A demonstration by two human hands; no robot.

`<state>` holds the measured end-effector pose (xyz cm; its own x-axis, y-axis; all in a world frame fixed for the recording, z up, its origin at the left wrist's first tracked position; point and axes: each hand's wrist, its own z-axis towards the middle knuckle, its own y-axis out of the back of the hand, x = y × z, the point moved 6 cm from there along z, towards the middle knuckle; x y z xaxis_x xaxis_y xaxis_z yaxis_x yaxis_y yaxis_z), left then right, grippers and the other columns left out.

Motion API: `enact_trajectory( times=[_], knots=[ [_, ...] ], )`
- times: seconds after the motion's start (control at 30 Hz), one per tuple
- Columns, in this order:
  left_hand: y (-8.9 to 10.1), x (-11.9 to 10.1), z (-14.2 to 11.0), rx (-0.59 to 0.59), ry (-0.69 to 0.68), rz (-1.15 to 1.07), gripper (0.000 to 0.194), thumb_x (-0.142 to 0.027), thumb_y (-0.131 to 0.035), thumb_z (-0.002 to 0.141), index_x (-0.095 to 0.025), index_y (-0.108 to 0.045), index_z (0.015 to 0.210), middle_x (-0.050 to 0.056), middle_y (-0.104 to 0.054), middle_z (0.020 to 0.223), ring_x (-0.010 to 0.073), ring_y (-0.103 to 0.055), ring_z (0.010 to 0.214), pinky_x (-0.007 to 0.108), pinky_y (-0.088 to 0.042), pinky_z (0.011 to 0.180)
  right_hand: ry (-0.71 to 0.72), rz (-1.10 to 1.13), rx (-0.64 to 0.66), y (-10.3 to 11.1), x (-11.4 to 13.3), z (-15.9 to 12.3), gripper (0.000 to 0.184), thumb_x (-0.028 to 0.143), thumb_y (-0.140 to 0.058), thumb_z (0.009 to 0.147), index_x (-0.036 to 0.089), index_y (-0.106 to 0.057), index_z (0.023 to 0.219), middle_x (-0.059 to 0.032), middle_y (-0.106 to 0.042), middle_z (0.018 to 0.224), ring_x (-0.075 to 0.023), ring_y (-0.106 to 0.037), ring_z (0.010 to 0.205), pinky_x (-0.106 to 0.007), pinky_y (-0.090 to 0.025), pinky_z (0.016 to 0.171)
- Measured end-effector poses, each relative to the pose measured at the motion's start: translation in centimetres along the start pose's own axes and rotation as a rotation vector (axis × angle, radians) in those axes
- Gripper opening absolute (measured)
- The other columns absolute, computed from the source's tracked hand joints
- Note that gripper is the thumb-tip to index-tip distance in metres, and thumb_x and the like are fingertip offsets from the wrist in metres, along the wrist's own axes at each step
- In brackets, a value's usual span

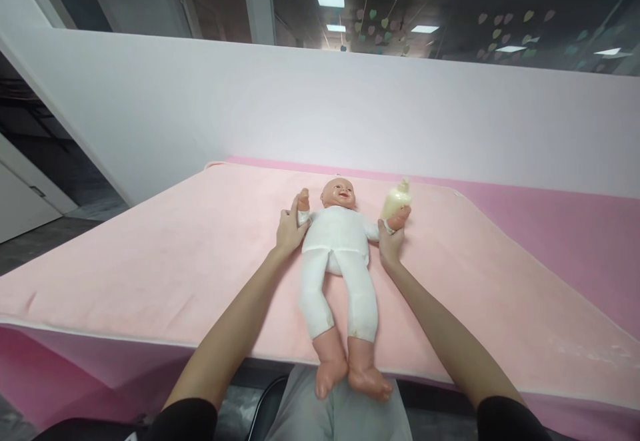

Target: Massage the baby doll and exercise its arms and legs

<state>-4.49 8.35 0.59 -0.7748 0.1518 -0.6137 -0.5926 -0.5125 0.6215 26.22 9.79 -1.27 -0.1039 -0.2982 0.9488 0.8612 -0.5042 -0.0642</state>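
A baby doll [336, 231] with a white cloth body lies on its back on a pink mat [200, 254], head away from me and bare feet past the mat's near edge. My left hand [291, 229] is closed round the doll's arm on the left, near the wrist. On the other side, my right hand [391, 244] grips the doll's other arm by the wrist. Both doll arms are spread outward. Just behind the doll's hand on the right sits a pale yellow bottle-shaped object [398, 200], partly hidden by that hand.
A white partition wall [350, 111] with dark glass above it stands behind the table. Pink cloth [565, 234] shows under the mat at the right. My legs [340, 411] and a black chair [267, 404] are at the near edge.
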Motion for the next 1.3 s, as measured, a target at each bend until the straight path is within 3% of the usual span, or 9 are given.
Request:
enact_trajectory(
  times=[0.13, 0.27, 0.43, 0.57, 0.8, 0.97, 1.13, 1.3],
  knots=[
    [-0.5, -2.6, -0.4, 0.119, -0.125, 0.238, 0.058, -0.03, -0.05, 0.089, -0.035, -0.043, 0.147, 0.01, -0.046, 0.102, 0.0277, -0.054, 0.094, 0.038, -0.05, 0.077, 0.021, -0.217, 0.075, -0.4, -0.2, -0.2, 0.051, 0.04, -0.059, 0.075, 0.017, -0.051, 0.12, -0.0126, -0.067, 0.111, -0.0258, -0.065, 0.097, -0.037, -0.051, 0.082],
    [-0.9, -4.0, -0.6, 0.136, -0.214, 0.335, 0.05, -0.024, -0.041, 0.093, -0.039, -0.052, 0.139, 0.01, -0.045, 0.099, 0.0271, -0.05, 0.092, 0.038, -0.048, 0.079, 0.173, -0.419, 0.265, -1.3, 0.8, -1.0, 0.038, 0.036, -0.053, 0.081, 0.023, -0.055, 0.116, -0.0062, -0.068, 0.106, -0.0239, -0.062, 0.092, -0.033, -0.048, 0.075],
    [-1.3, -4.3, -0.6, 0.147, -0.255, 0.4, 0.052, -0.02, -0.037, 0.093, -0.04, -0.052, 0.139, 0.012, -0.046, 0.102, 0.0272, -0.047, 0.093, 0.038, -0.048, 0.08, 0.358, -0.854, 0.405, -2.9, 2.1, -2.5, 0.046, 0.014, -0.043, 0.083, 0.025, -0.055, 0.126, -0.0076, -0.06, 0.105, -0.0231, -0.055, 0.099, -0.028, -0.041, 0.069],
    [-1.5, -4.8, -0.7, 0.19, -0.325, 0.452, 0.055, -0.019, -0.035, 0.093, -0.041, -0.051, 0.141, 0.012, -0.047, 0.105, 0.0273, -0.046, 0.096, 0.039, -0.049, 0.081, 0.456, -1.04, 0.516, -4.1, 2.9, -3.3, 0.039, 0.016, -0.039, 0.092, 0.029, -0.058, 0.125, -0.0092, -0.056, 0.102, -0.0241, -0.053, 0.099, -0.028, -0.035, 0.063],
    [-1.5, -4.8, -1.0, 0.219, -0.349, 0.4, 0.06, -0.013, -0.039, 0.088, -0.039, -0.051, 0.14, 0.013, -0.049, 0.115, 0.028, -0.047, 0.104, 0.041, -0.05, 0.087, 0.48, -1.102, 0.526, -4.1, 3.1, -3.5, 0.032, 0.022, -0.038, 0.098, 0.027, -0.057, 0.123, -0.0098, -0.055, 0.103, -0.0235, -0.052, 0.099, -0.028, -0.032, 0.061],
    [-1.1, -4.4, -1.3, 0.144, -0.355, 0.258, 0.06, -0.009, -0.041, 0.085, -0.031, -0.053, 0.139, 0.013, -0.048, 0.132, 0.0288, -0.048, 0.117, 0.044, -0.046, 0.099, 0.454, -1.103, 0.475, -3.4, 2.1, -3.1, 0.028, 0.017, -0.039, 0.094, 0.02, -0.054, 0.118, -0.0114, -0.057, 0.107, -0.024, -0.05, 0.102, -0.029, -0.034, 0.063],
    [0.0, -4.3, -1.2, 0.034, -0.298, 0.082, 0.062, -0.005, -0.043, 0.077, -0.021, -0.051, 0.136, 0.013, -0.055, 0.129, 0.0283, -0.051, 0.119, 0.043, -0.042, 0.104, 0.403, -0.875, 0.416, -2.5, 1.6, -2.2, 0.024, 0.025, -0.047, 0.088, 0.02, -0.053, 0.111, -0.0088, -0.06, 0.107, -0.0238, -0.054, 0.102, -0.03, -0.039, 0.07],
    [1.0, -3.7, -0.8, -0.029, -0.175, -0.119, 0.051, -0.017, -0.05, 0.078, -0.017, -0.05, 0.129, 0.013, -0.059, 0.122, 0.0295, -0.054, 0.113, 0.047, -0.044, 0.099, 0.221, -0.568, 0.373, -1.4, 0.7, -0.9, 0.028, 0.039, -0.055, 0.081, 0.022, -0.054, 0.103, -0.0065, -0.065, 0.103, -0.025, -0.06, 0.092, -0.033, -0.044, 0.072]
  ],
)
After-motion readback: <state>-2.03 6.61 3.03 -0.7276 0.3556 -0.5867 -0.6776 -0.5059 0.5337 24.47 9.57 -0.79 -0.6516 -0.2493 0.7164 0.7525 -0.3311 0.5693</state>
